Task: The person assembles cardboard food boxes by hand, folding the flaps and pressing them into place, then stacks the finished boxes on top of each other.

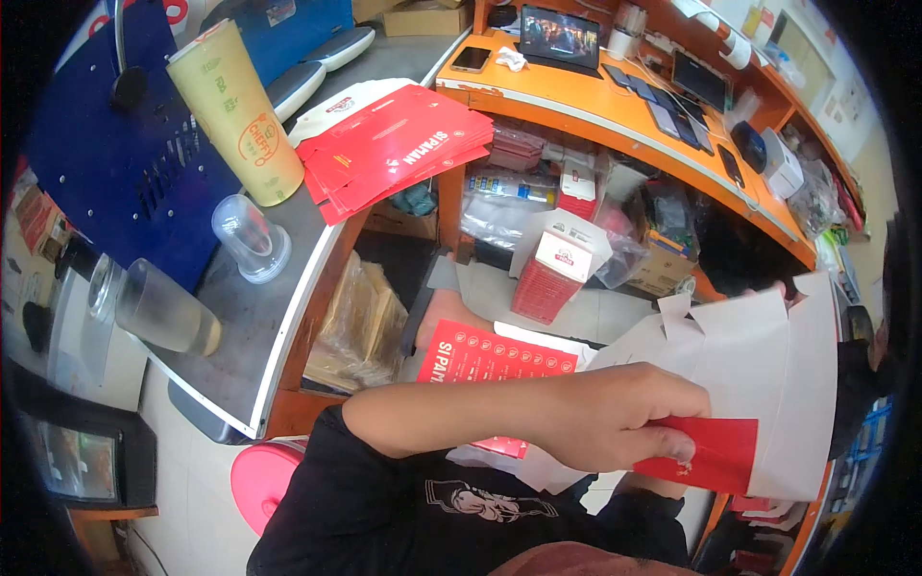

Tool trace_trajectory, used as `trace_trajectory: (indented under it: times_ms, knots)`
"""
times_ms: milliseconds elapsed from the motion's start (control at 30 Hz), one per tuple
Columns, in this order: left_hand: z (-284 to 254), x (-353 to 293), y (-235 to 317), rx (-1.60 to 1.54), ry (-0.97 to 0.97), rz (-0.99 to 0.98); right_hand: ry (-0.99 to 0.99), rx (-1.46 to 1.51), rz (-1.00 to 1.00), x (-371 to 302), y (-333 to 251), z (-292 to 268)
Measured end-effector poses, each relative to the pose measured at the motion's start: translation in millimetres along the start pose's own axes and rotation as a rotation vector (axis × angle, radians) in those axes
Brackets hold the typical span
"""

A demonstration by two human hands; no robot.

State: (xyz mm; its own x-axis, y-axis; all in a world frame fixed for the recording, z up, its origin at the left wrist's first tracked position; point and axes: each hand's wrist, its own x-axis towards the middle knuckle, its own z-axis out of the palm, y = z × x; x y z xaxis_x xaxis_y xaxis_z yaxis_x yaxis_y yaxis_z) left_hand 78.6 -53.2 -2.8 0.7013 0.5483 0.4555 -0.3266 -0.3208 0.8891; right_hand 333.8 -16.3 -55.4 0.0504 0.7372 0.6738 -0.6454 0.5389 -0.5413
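Note:
My left hand (639,418) reaches across from the left and pinches the red flap of a large cardboard box blank (759,370), its thumb on the red side. The blank's pale inner face is turned toward me, with fold lines and cut tabs showing. At its upper edge are the fingertips of my right hand (786,288); the rest of that hand is hidden behind the cardboard. Below my left forearm, more red printed box blanks (499,355) lie over my lap. Beyond them a folded red and white carton (552,278) stands upright with its top flaps spread.
A grey counter (279,317) at left carries stacked red blanks (394,144), a tall pale-green cup stack (240,115), clear dome lids (250,240) and a clear cup (168,312). An orange desk (615,106) holds a tablet (560,38) and phones. A pink stool (264,485) sits lower left.

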Motion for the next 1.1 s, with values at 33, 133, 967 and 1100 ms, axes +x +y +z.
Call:
trace_trajectory:
  times_ms: [33, 133, 967, 1100]
  knots:
    - [1, 5, 1, -0.003, -0.001, 0.003, -0.055, 0.024, -0.016, 7, -7, -2]
    - [5, 22, 6, -0.099, -0.004, -0.008, -0.249, 0.122, -0.035, 33, -28, -8]
    - [-9, -72, 29, 0.656, 0.410, -0.267, 0.015, -0.258, 0.255, 12, 79, 40]
    - [-3, -98, -23, 0.065, 0.434, -0.431, -0.202, -0.348, 0.196, -25, 66, 48]
